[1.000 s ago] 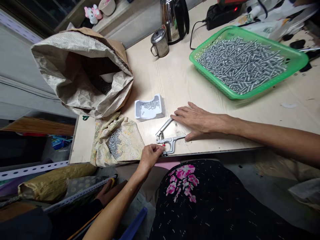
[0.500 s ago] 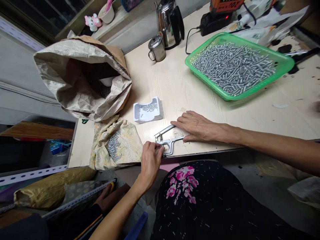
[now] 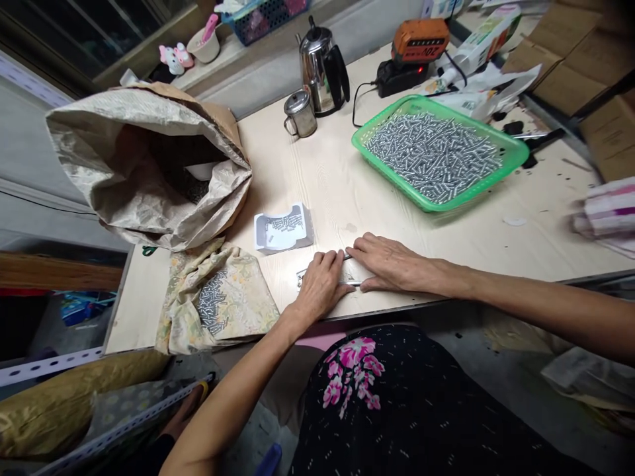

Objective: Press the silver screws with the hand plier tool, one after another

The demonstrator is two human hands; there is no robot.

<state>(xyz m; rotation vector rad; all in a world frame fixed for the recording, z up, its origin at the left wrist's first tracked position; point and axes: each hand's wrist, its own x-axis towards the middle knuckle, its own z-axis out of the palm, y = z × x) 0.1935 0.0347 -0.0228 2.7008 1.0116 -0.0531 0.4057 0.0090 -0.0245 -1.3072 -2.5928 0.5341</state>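
Note:
A metal hand press tool [image 3: 303,274] lies near the table's front edge, mostly covered by my hands. My left hand [image 3: 322,285] lies flat over its head, fingers stretched out. My right hand [image 3: 391,262] rests flat on its handles, fingers extended toward the left hand. A small white tray [image 3: 282,228] with several small metal pins sits just behind the tool. A floral cloth [image 3: 215,304] with a heap of pins lies to the left.
A green basket [image 3: 510,162] full of metal pins stands at the back right. A large open paper sack [image 3: 143,168] stands at the back left. A kettle [image 3: 322,66], a lidded metal mug [image 3: 299,114] and an orange charger [image 3: 419,43] stand behind. A striped cloth [image 3: 608,215] is at the right edge.
My left hand has moved from the tool's left end up onto the tool and now lies flat over it. My right hand stays on the handles. The view shifted upward.

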